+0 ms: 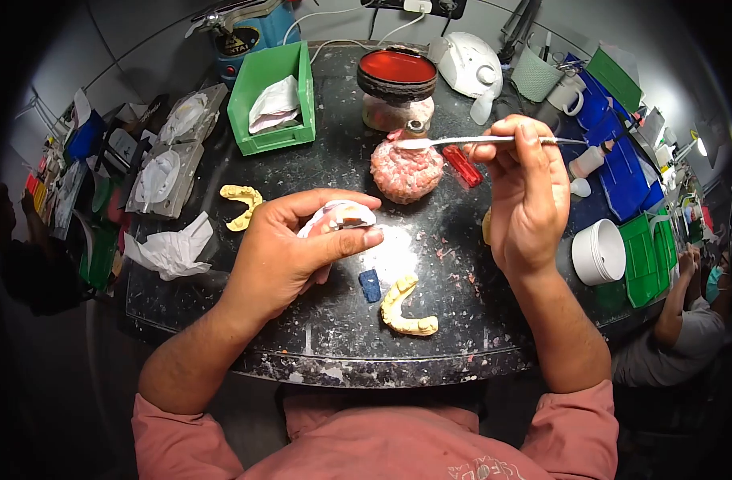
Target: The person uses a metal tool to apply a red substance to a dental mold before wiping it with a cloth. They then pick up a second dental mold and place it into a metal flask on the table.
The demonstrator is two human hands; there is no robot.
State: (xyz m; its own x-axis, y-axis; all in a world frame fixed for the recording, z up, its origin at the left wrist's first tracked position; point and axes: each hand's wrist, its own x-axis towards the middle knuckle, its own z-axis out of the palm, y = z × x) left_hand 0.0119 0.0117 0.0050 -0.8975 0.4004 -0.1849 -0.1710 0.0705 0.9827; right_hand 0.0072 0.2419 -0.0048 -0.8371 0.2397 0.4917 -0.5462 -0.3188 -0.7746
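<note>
Dark bench (326,170) with curved near edge, scattered with pale and pink crumbs. At far left, open green bin (279,144) with crumpled white material inside; just beside it, toward the left edge, pair of grey blocks (186,178) with white rounded forms. At the far side, rounded white appliance (462,68). At left centre, above the bench, left hand (294,240): half curled, with thumb and fingers closed about a small white piece (326,218) with pinkish and dark areas. At right, raised and well apart from it, right hand (530,192): palm side in view, with thumb and fingers pinched on a slender instrument (454,142), remaining fingers loosely bent. Near the far side, black-rimmed round dish (396,66) with red surface. Near the left edge, crumpled white paper (170,248). In front of the dish, rough pink lump (407,178), with the instrument's pale, broad tip at its upper edge; contact impossible to tell. Beyond the right forearm, white tub (585,254), tipped on its side. Two yellowish U-shaped casts: one (242,206) beside the left hand, the other (394,308) near the front edge. Between pink lump and right hand, translucent red bar (463,166). Just beside the nearer cast, small dark-blue block (370,286).
</note>
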